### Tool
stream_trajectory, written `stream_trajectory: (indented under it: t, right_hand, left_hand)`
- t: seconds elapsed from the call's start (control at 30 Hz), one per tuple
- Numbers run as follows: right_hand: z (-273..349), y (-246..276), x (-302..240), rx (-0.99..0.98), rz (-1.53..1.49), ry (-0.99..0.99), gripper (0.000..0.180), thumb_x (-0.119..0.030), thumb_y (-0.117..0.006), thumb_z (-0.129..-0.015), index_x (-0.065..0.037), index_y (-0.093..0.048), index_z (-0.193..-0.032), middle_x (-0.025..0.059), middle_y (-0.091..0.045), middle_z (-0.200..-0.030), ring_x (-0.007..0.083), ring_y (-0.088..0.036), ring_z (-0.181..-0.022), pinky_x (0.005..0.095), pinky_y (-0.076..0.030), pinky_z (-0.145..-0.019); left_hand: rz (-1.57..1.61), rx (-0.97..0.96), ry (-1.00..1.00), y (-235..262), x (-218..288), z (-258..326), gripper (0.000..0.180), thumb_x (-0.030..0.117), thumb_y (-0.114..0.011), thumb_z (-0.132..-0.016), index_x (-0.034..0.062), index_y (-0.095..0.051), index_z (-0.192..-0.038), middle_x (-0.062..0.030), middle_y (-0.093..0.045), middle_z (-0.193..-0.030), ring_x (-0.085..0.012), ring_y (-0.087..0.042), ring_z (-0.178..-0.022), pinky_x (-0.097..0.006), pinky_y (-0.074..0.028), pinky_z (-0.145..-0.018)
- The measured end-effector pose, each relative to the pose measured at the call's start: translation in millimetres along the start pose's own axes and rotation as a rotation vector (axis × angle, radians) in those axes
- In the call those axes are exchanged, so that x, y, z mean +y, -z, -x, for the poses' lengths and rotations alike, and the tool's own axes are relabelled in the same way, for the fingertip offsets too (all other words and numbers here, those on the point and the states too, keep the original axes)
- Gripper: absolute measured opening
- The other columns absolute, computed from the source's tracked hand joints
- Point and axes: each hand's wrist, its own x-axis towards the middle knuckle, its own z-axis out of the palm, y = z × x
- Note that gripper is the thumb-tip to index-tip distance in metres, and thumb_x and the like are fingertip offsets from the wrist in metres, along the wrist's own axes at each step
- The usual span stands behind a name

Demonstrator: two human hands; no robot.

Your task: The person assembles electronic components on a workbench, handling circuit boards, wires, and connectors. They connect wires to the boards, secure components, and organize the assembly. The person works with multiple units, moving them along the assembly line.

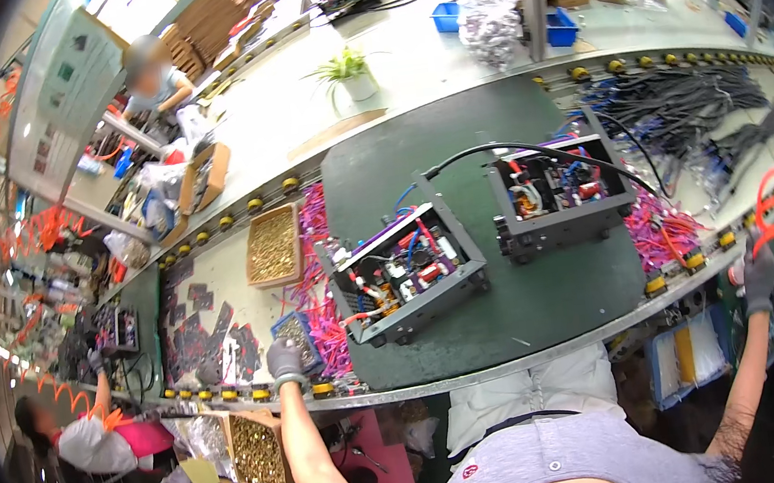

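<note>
My left hand [284, 360], in a grey glove, is at the near corner of a small blue tray [309, 353] of tiny metal parts. Its fingers are curled, and what they pinch is too small to make out. Far to the right, my right hand [760, 280], also gloved, is closed beside the lower end of an orange coiled hose [769, 207]; what is inside the grip is hidden. Between my hands, two open dark metal cases [414, 313] [565, 233] with wires and circuit parts stand on a green mat [547, 304]. A black cable [529, 143] arches between them.
A cardboard box of brass-coloured parts [273, 245] stands beyond the blue tray. Pink wires [323, 287] lie along the mat's left side, and black cables [676, 99] are heaped at right. Roller rails [254, 203] edge the bench. Two people [95, 444] [162, 91] are at left.
</note>
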Motion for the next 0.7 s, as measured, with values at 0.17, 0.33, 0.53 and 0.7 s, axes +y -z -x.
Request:
stream_trajectory:
  t: [0.17,0.33,0.53,0.7]
  right_hand:
    - [-72.2,81.1,49.4,0.187,0.068,-0.111,0.027,-0.016,-0.055,-0.097,0.001,-0.061,-0.117,0.0282,-0.064,-0.094,0.0452,-0.062,-0.087,0.0514,-0.048,-0.071]
    - [-96.8,216.1,-211.3,0.234,-0.665,-0.255,0.03,-0.027,-0.052,-0.105,-0.001,-0.064,-0.113,-0.0006,-0.053,-0.061,0.0099,-0.047,-0.051,0.0263,-0.035,-0.049]
    - [-83.0,215.7,-301.0,-0.128,-1.748,-0.28,0.06,-0.057,-0.044,-0.1,0.0,-0.056,-0.114,-0.0054,-0.033,-0.051,0.0092,-0.037,-0.044,0.0213,-0.035,-0.041]
    - [-96.5,159.7,-360.6,-0.487,-2.005,0.064,0.033,-0.028,-0.048,-0.105,0.001,-0.058,-0.116,-0.004,-0.042,-0.052,0.0118,-0.046,-0.047,0.0264,-0.042,-0.05]
  left_hand:
    - [0.186,0.051,-0.129,-26.6,-12.8,-12.8,0.032,0.021,-0.062,-0.086,-0.0055,-0.071,-0.102,-0.0258,-0.071,-0.085,-0.038,-0.069,-0.077,-0.048,-0.051,-0.077]
    - [0.864,0.139,0.21,-48.3,-88.2,-38.5,0.016,0.012,-0.055,-0.095,0.0032,-0.057,-0.082,-0.008,-0.058,-0.064,-0.0163,-0.05,-0.039,-0.031,-0.038,-0.036]
    - [1.246,-0.026,0.334,-39.1,-24.3,-30.7,0.015,0.019,-0.055,-0.095,0.0097,-0.056,-0.083,-0.0011,-0.056,-0.065,-0.0098,-0.047,-0.046,-0.022,-0.031,-0.038]
    - [1.577,-0.34,0.467,-2.7,-11.8,4.0,0.017,0.024,-0.056,-0.097,0.0143,-0.057,-0.083,0.003,-0.056,-0.068,-0.0073,-0.049,-0.051,-0.02,-0.033,-0.038]
